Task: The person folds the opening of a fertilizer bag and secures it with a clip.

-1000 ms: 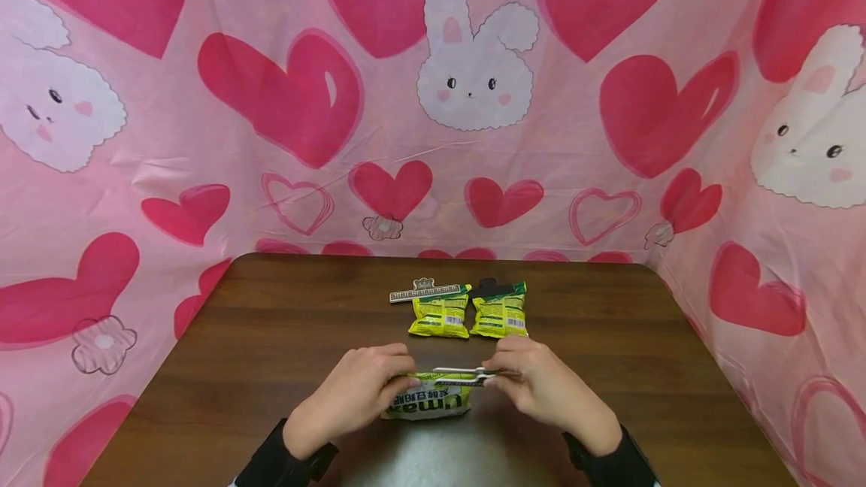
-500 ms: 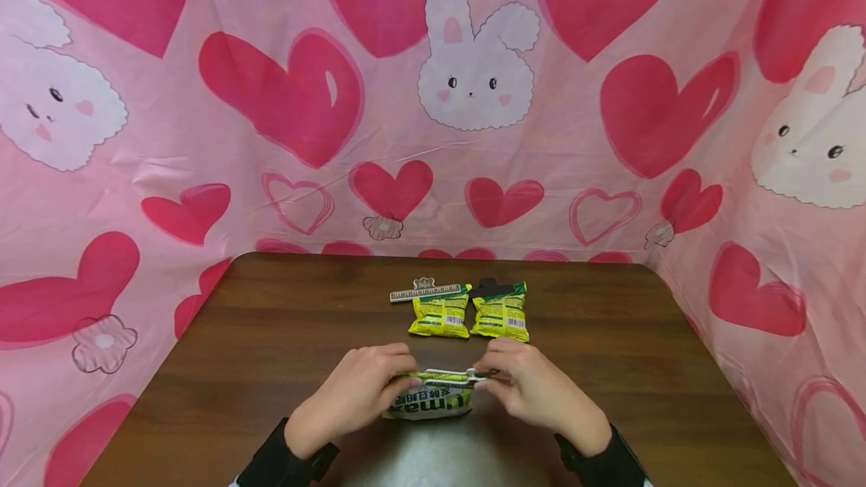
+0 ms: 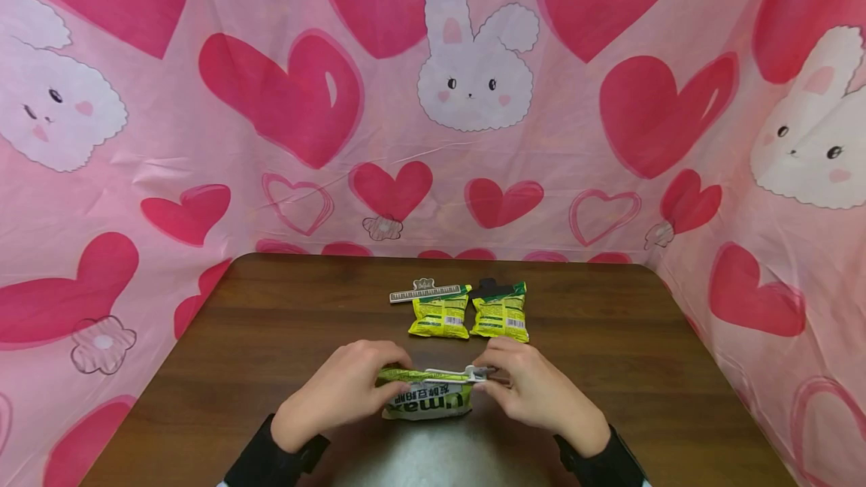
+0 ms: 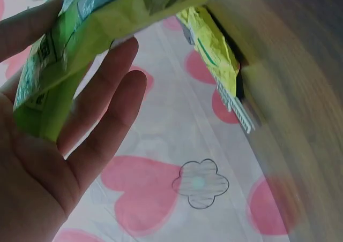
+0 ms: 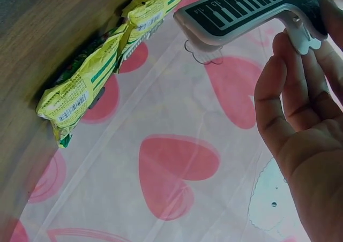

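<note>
In the head view a small green-and-white printed bag (image 3: 433, 401) stands upright near the front of the table, its folded top edge raised. My left hand (image 3: 341, 393) is around the left end of that fold, thumb in front and fingers behind, parted from the fold. In the left wrist view those fingers (image 4: 115, 113) extend past the bag (image 4: 80, 44). With thumb and fingers, my right hand (image 3: 534, 389) pinches the handle of a white-edged ruler clip (image 3: 449, 376), which lies along the fold's right half. Dark print with numbers shows on the clip (image 5: 252, 12) in the right wrist view.
Farther back lie two small yellow bags side by side. The left bag (image 3: 440, 316) has a white ruler clip (image 3: 426, 292) across its top; the right bag (image 3: 501, 316) has a black clip (image 3: 492, 288). A pink heart-and-rabbit cloth (image 3: 406, 194) encloses the brown table (image 3: 284, 307).
The ruler clip has moved left along the fold with my right hand. My left hand has shifted slightly left, its thumb and fingers spreading so more of the fold shows.
</note>
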`<state>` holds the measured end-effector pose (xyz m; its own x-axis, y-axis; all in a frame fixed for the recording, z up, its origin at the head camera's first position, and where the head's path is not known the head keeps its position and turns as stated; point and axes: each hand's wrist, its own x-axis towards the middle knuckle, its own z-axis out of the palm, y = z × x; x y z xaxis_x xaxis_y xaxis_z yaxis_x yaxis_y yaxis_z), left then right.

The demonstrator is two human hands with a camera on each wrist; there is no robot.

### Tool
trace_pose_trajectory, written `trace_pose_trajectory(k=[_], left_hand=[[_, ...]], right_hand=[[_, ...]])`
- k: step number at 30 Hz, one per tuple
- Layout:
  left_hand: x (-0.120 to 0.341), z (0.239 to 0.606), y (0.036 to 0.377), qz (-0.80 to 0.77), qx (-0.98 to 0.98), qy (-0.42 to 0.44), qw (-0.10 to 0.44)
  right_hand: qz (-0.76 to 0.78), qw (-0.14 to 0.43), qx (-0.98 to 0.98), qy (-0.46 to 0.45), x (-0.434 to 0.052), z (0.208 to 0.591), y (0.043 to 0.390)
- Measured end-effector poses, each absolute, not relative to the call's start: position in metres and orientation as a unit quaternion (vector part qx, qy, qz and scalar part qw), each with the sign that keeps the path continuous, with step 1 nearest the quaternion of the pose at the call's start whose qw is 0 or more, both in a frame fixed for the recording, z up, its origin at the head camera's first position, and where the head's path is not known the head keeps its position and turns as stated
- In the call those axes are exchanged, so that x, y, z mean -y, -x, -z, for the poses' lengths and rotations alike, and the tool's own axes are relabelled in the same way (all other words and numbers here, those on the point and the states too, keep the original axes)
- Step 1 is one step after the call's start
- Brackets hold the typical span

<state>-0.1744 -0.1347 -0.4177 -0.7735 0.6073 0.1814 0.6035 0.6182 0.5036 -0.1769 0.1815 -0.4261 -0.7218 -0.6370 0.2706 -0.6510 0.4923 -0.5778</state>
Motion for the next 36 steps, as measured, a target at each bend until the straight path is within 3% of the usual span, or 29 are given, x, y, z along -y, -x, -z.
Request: trace_pose_trajectory(k=[9,25,36], left_hand=[[0.141,0.415,0.177,-0.312,-0.883,-0.35,0.03],[0.137,0.415,0.175,-0.308,-0.876,-0.37,-0.004],[0.134,0.416,0.173,-0.322,-0.871,-0.371,0.016]], right_hand=[[-0.339,0.011,0.862,-0.377,-0.182,0.427,0.177],[-0.327,0.044,0.855,-0.4,-0.18,0.425,0.175],[-0.325,0.081,0.842,-0.423,-0.171,0.424,0.173]])
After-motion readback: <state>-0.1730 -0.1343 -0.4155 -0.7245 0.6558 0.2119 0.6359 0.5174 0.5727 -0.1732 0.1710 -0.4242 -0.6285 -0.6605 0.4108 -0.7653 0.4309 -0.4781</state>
